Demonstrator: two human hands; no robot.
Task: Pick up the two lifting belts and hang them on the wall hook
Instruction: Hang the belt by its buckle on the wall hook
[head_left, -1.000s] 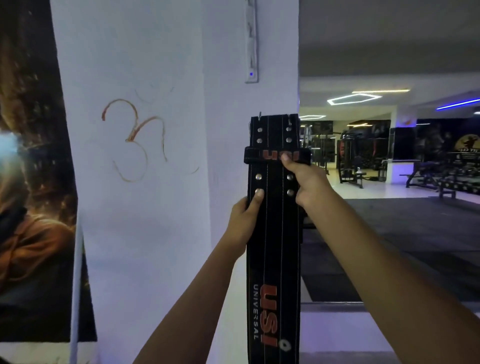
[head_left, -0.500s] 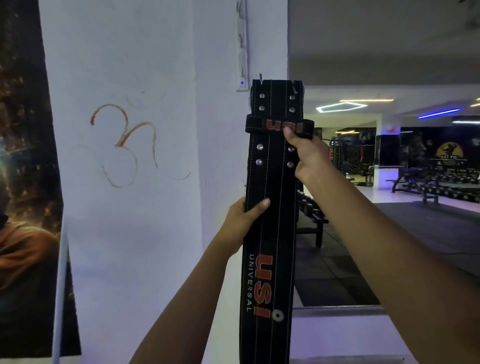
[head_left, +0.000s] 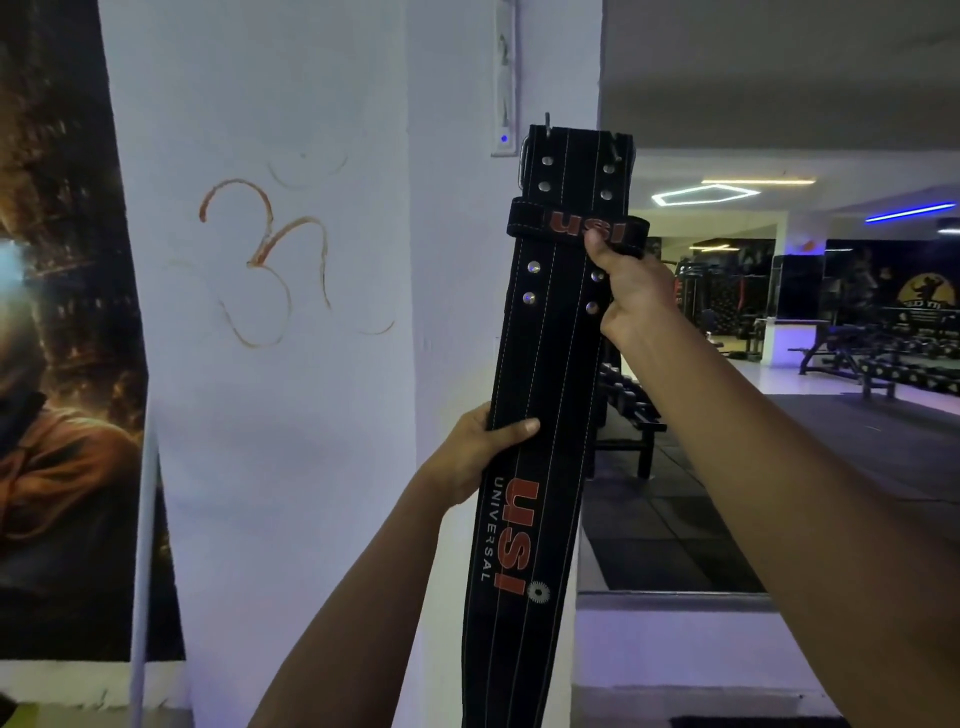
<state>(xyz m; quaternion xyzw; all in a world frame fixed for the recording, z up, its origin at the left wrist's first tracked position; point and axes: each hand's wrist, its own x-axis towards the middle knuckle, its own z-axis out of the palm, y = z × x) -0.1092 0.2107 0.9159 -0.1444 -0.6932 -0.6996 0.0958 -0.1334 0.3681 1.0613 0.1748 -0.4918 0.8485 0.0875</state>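
A long black lifting belt (head_left: 545, 374) with orange "USI" lettering and silver rivets hangs upright in front of a white pillar. My right hand (head_left: 626, 291) grips its right edge just under the loop band near the top. My left hand (head_left: 475, 457) holds the left edge lower down, thumb across the front. The metal buckle (head_left: 525, 156) shows at the belt's top left, next to a white wall strip (head_left: 504, 78) with a blue light. I cannot make out a hook or a second belt.
The white pillar (head_left: 291, 364) carries an orange drawn symbol, and a dark poster (head_left: 57, 364) hangs at the left. To the right, the gym floor opens out with a dumbbell rack (head_left: 628, 415), benches (head_left: 883, 358) and ceiling lights.
Both hands have kept their grip on the belt while raising it; its top now sits beside the wall strip's blue light. My left hand now holds lower down the belt.
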